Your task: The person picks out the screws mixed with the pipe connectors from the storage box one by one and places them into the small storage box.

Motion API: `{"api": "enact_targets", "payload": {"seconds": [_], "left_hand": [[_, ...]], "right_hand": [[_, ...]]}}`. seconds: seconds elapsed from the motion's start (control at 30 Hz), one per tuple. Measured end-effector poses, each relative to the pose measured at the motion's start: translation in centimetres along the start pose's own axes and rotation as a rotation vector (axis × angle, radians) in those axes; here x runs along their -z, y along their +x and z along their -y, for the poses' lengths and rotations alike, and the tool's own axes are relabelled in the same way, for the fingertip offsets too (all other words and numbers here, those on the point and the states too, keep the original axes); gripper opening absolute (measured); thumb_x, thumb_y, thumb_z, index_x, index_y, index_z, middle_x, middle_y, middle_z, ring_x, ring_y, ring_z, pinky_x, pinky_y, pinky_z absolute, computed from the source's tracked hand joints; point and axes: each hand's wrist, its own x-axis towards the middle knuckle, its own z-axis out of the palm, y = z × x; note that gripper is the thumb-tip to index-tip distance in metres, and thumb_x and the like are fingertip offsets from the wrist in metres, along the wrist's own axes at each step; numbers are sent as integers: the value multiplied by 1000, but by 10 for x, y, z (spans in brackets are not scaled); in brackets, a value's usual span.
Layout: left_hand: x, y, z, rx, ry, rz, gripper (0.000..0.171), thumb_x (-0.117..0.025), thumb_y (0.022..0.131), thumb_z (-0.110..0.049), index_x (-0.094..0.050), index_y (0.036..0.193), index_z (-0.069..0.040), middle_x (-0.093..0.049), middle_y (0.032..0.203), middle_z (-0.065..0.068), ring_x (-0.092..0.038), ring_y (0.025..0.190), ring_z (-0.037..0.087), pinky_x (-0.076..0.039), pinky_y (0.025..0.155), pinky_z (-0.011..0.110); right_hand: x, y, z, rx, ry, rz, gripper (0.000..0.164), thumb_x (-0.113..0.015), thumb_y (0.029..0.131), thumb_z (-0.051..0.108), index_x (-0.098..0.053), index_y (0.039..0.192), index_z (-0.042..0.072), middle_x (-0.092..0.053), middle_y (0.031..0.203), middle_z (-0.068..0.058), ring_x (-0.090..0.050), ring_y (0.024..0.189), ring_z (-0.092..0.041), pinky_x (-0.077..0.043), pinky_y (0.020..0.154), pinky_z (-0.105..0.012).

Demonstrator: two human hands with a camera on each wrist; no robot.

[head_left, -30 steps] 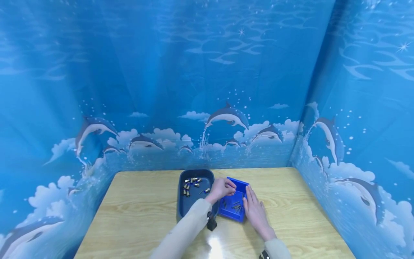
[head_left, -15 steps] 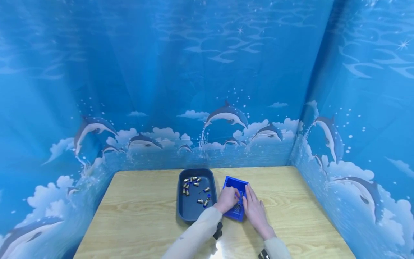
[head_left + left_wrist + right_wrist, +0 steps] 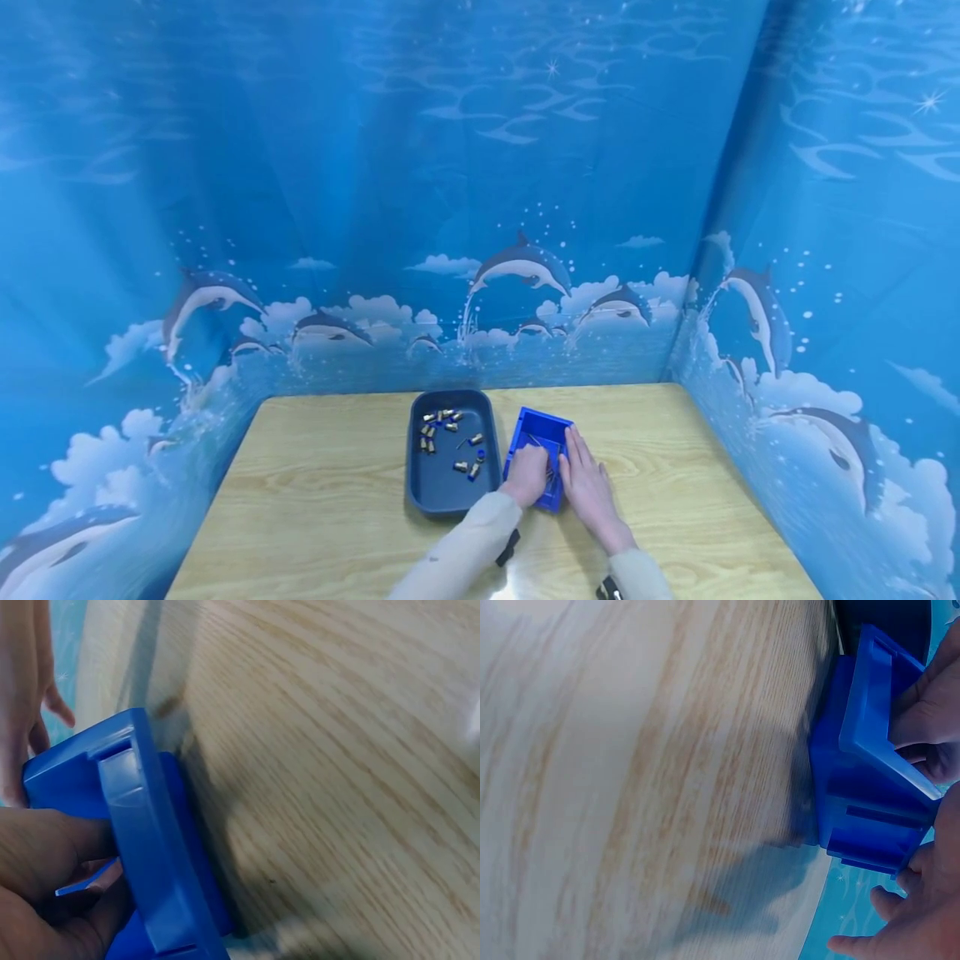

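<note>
My left hand (image 3: 527,476) reaches down into a small blue plastic bin (image 3: 546,425), its fingers bent. The fingertips are behind the bin's front wall (image 3: 154,847) in the left wrist view, so whether they pinch anything is hidden. A few thin metal pins (image 3: 551,475) lie in the bin beside that hand. Along the bin's right side rests my right hand (image 3: 589,487), its fingers mostly straight and touching the wall. In the right wrist view this hand (image 3: 922,900) is at the rim, with some fingers spread loosely below.
Left of the bin stands a dark oval-cornered tray (image 3: 442,493). It contains several brass fittings (image 3: 429,431) with blue parts, plus a loose pin (image 3: 461,444). Both containers are on a wood-grain table (image 3: 322,475), with a dolphin-print curtain (image 3: 360,250) behind.
My left hand has moved from above the bin's left rim down toward the bin's near part. The fittings in the tray's near right corner have come into sight. My right hand stays against the bin.
</note>
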Motion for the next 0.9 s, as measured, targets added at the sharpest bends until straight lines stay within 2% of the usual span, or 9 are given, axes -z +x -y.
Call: {"api": "enact_targets", "payload": {"seconds": [0.2,0.37,0.47,0.63,0.8,0.9], "left_hand": [[3,-1,-1,33,41,37,14,-71,80,2,-70,70,-7,-70,69,9,-71,65,25,-57,54,32],[6,2,0,21,37,-16,16,-74,82,-3,-68,68,-8,-69,66,8,-71,63,25,-57,54,32],[10,7,0,43,-31,-23,16,-74,87,-8,-70,71,-8,-71,69,6,-71,66,23,-57,57,32],[23,18,3,94,-190,23,13,-71,94,-13,-77,85,-5,-75,78,6,-72,72,19,-57,65,28],[35,24,11,180,-394,89,19,-65,99,-12,-73,84,-3,-69,68,2,-62,57,9,-49,53,20],[41,27,19,235,-471,114,22,-61,102,-13,-72,85,-4,-66,66,-1,-56,54,5,-45,49,18]], "right_hand": [[0,1,3,-3,10,6,53,-45,108,21,-33,155,-1,-31,162,-20,-38,143,-42,-33,103,-77],[1,2,3,8,4,-3,53,-44,108,21,-33,155,-2,-31,162,-20,-39,143,-42,-34,103,-77],[2,2,3,14,-3,-7,52,-42,109,21,-33,155,-3,-31,162,-21,-39,143,-42,-34,102,-77],[2,1,2,17,-16,-8,52,-42,109,21,-33,154,-3,-31,161,-21,-40,142,-42,-35,102,-76],[1,1,1,5,-22,4,52,-42,109,22,-33,155,-2,-31,162,-20,-39,143,-43,-34,102,-76],[0,0,0,-4,-20,19,53,-41,110,23,-32,156,-2,-30,162,-20,-38,143,-42,-33,103,-76]]}}
